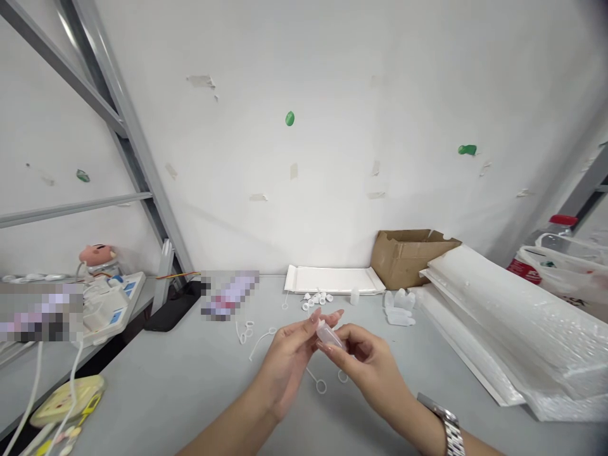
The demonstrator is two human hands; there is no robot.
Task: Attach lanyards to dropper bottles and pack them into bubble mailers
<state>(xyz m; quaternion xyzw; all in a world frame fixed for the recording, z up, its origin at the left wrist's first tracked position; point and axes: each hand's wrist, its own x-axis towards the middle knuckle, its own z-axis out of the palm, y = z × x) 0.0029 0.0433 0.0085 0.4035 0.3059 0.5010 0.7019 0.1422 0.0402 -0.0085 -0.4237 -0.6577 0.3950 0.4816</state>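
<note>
Your right hand (368, 358) pinched the bottle (332, 336) by its body, and your left hand (291, 354) gripped it at the neck, above the desk (190, 380) (caps (323, 296) lay clustered just beyond, all white)!

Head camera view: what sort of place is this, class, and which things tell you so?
Probably a workbench in a small workshop or packing area: the grey table holds small plastic bottles, a cardboard box and a pile of bubble-wrap packaging.
</note>
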